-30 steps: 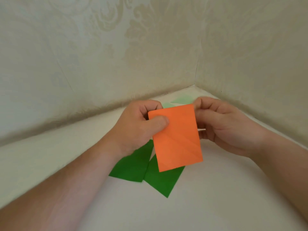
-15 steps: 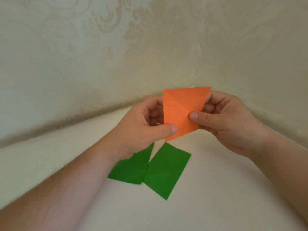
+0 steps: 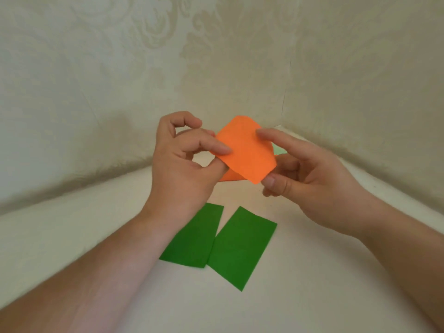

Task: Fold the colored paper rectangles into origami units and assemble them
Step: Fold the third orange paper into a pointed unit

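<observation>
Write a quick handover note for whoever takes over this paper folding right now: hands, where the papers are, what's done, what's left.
Left hand: pinches the orange paper at its left edge.
Right hand: pinches the same sheet at its right side and lower corner.
Orange paper: held above the table, bent over on itself, fold not yet flattened.
Two green rectangles: flat on the table, side by side, unfolded.
A pale green piece shows behind the orange; its state is unclear.
Left: finish the orange unit, fold the greens, assemble.
</observation>
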The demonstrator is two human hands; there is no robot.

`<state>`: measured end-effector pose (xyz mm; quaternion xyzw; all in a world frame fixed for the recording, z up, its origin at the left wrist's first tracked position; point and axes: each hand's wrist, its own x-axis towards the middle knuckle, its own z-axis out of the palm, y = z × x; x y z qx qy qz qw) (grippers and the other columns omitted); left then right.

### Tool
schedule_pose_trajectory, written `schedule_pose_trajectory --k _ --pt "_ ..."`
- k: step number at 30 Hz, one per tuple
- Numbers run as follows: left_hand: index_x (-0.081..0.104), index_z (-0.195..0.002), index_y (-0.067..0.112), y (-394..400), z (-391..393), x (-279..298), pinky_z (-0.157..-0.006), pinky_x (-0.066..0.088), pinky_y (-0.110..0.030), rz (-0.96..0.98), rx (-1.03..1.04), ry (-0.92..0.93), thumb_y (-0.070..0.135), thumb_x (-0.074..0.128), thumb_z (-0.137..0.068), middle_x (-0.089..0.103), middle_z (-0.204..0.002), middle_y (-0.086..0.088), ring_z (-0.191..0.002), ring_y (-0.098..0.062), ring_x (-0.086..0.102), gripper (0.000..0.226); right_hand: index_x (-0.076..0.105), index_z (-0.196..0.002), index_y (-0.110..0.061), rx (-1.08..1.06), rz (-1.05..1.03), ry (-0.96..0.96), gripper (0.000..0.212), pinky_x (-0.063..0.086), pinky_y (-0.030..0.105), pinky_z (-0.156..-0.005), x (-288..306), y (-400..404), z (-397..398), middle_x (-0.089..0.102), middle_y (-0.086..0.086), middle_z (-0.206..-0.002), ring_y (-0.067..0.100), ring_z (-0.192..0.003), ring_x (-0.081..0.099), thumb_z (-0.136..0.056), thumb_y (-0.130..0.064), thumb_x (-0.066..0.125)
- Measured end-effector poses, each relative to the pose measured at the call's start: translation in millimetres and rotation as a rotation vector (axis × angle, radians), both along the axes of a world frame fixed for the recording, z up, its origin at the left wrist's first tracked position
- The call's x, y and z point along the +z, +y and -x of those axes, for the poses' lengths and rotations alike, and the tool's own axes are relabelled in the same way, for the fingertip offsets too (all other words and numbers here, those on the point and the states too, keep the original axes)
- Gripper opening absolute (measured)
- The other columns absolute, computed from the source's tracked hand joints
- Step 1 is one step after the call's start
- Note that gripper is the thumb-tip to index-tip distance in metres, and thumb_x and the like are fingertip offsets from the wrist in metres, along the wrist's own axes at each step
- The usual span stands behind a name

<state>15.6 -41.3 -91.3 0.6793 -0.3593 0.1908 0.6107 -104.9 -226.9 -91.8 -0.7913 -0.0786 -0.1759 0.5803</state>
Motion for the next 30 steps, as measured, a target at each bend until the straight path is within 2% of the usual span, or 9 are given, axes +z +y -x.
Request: schedule_pose_trajectory --k 3,6,10,12,15,18,22,26,30 --pt "0.074 -0.076 0.039 1.0 3.6 1.3 -0.097 0.055 -0.041 -0.045 0.056 -0.043 0.007 0.085 -0.070 0.047 -0.120 -0.001 -0.108 -0.011 0.057 0.035 0.077 -0.108 -0.040 0.021 -0.312 0.035 0.040 0.058 0.033 -0.074 4.6 -1.5 -1.4 0.073 0.001 -0.101 0.019 -0.083 0.070 -0.082 -0.010 0.069" --pt "0.074 -0.075 0.037 1.8 5.3 3.9 -0.090 0.055 -0.025 -0.076 0.025 -0.069 0.004 0.091 -0.067 0.043 -0.126 0.003 -0.109 -0.017 0.058 0.038 0.080 -0.091 -0.036 0.098 -0.485 0.054 0.033 0.057 0.029 -0.071 6.8 -4.9 -0.6 0.072 -0.004 -0.094 0.014 -0.081 0.070 -0.081 -0.008 0.066" --pt "0.075 -0.077 0.033 1.7 10.1 4.3 -0.084 0.054 -0.016 -0.173 -0.072 -0.081 0.004 0.090 -0.070 0.040 -0.136 0.003 -0.115 -0.018 0.062 0.034 0.082 -0.094 -0.034 -0.026 -0.120 0.012 0.051 0.063 0.040 -0.084 1.9 -4.9 -0.3 0.077 0.007 -0.100 0.032 -0.092 0.072 -0.090 0.014 0.065" --pt "0.077 -0.091 0.034 3.4 8.8 4.5 -0.086 0.057 -0.024 -0.215 -0.170 -0.009 0.006 0.082 -0.068 0.039 -0.141 -0.005 -0.111 -0.007 0.063 0.037 0.082 -0.098 -0.027 -0.045 -0.016 0.028 0.057 0.060 0.028 -0.087 1.0 -4.1 1.1 0.080 0.001 -0.104 0.020 -0.099 0.076 -0.091 0.024 0.057" --pt "0.062 -0.126 0.033 5.0 2.5 12.5 -0.080 0.058 -0.039 -0.054 -0.581 0.570 0.001 0.056 -0.059 0.053 -0.133 -0.016 -0.093 -0.018 0.066 0.076 0.083 -0.098 -0.026 -0.043 -0.029 0.055 0.055 0.057 0.019 -0.087 4.2 -7.0 3.3 0.080 -0.007 -0.102 0.011 -0.101 0.075 -0.090 0.022 0.059" --pt "0.054 -0.138 0.025 7.9 0.3 16.9 -0.070 0.059 -0.036 -0.030 -0.713 0.907 0.009 0.054 -0.074 0.072 -0.093 -0.005 -0.077 -0.020 0.066 0.066 0.082 -0.095 -0.027 0.007 0.034 0.078 0.049 0.059 0.023 -0.085 7.5 -7.7 5.7 0.081 -0.004 -0.099 0.013 -0.097 0.077 -0.089 0.018 0.064" --pt "0.073 -0.120 0.016 6.0 0.6 10.8 -0.081 0.061 -0.033 -0.252 -0.644 0.793 0.008 0.080 -0.080 0.077 -0.109 -0.013 -0.094 -0.023 0.072 0.042 0.081 -0.093 -0.026 0.083 0.018 0.103 0.026 0.060 0.024 -0.085 8.5 -5.7 7.5 0.081 -0.004 -0.099 0.013 -0.098 0.077 -0.082 -0.006 0.071" --pt "0.076 -0.105 0.010 5.0 0.4 10.3 -0.075 0.062 -0.030 -0.189 -0.553 0.782 0.014 0.076 -0.072 0.078 -0.099 -0.012 -0.086 -0.019 0.073 0.033 0.082 -0.095 -0.026 0.038 0.012 0.087 0.026 0.060 0.029 -0.091 8.4 -14.9 6.1 0.081 -0.001 -0.102 0.017 -0.101 0.076 -0.081 -0.006 0.072" --pt "0.075 -0.107 0.007 4.3 -1.3 10.0 -0.089 0.062 -0.042 -0.176 -0.466 0.773 0.020 0.078 -0.073 0.078 -0.102 -0.015 -0.091 -0.024 0.074 0.036 0.081 -0.097 -0.030 -0.017 0.076 0.062 0.024 0.059 0.032 -0.094 4.9 -19.5 3.7 0.080 -0.003 -0.102 0.017 -0.100 0.076 -0.077 -0.019 0.074"
